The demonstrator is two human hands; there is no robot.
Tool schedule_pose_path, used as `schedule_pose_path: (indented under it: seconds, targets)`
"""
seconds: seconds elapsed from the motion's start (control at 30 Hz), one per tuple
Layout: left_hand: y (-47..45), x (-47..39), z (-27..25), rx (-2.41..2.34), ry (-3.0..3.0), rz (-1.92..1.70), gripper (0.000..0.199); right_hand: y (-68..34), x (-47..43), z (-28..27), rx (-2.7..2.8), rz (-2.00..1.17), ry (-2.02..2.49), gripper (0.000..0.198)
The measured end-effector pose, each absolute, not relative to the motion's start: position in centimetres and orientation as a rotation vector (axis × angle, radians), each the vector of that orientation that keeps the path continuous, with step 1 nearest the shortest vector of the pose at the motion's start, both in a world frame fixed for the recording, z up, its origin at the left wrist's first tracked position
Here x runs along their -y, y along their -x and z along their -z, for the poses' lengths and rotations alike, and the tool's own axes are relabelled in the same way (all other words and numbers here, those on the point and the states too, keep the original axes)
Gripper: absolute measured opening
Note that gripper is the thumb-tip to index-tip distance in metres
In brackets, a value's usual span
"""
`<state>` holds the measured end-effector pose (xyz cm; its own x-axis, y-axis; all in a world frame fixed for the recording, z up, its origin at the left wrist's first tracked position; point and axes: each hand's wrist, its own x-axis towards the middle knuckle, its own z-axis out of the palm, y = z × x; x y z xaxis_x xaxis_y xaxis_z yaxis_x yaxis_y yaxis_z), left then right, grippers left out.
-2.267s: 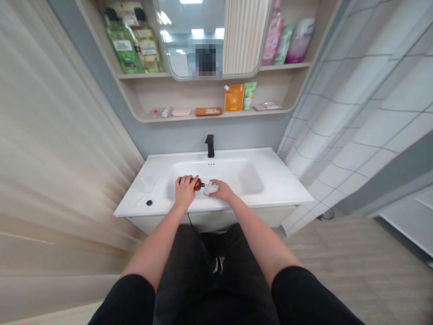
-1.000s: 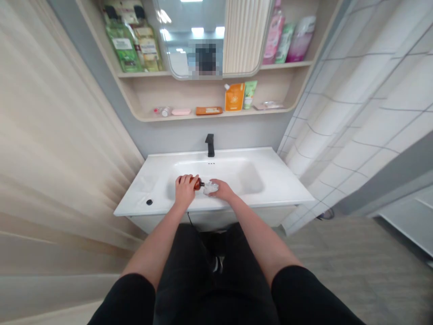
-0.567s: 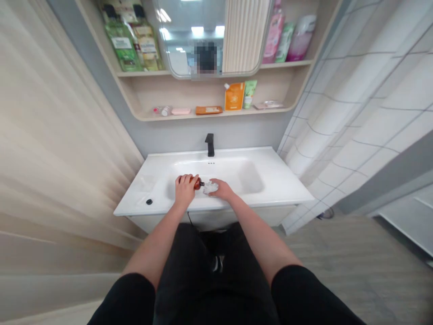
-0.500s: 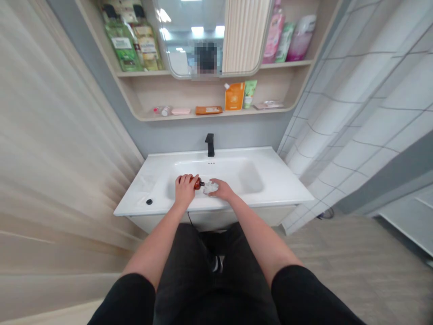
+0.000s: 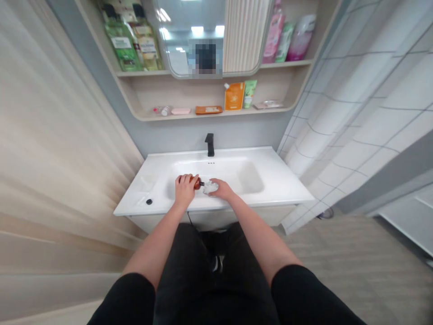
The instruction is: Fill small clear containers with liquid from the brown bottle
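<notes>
Over the sink basin [image 5: 233, 174], my left hand [image 5: 184, 187] is wrapped round a reddish-brown bottle [image 5: 197, 183]. The bottle is tipped on its side, its dark neck pointing right. My right hand [image 5: 222, 188] grips a small clear cup [image 5: 210, 188], whose mouth is at the bottle's neck. Whether liquid is flowing is too small to make out. A round black cap [image 5: 149, 201] lies on the white counter to the left of my left hand.
A black faucet [image 5: 210, 145] stands behind the basin. Above it hangs a shelf unit [image 5: 203, 83] with a mirror, an orange pouch [image 5: 234, 96], a green tube [image 5: 249, 94] and several bottles. Something transparent [image 5: 146, 183] lies on the counter's left. A beige curtain [image 5: 61, 135] hangs at left.
</notes>
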<state>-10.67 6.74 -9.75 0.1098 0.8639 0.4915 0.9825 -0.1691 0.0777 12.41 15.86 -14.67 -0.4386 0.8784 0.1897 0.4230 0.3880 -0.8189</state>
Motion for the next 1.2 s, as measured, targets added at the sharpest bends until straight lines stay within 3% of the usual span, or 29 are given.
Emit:
schedule_pose_path:
  seconds: [1.2]
  targets:
    - [10.62, -6.66, 9.71, 1.836, 2.126, 0.632, 0.061, -12.51, -15.82, 14.54, 2.042, -0.922, 1.140, 0.082]
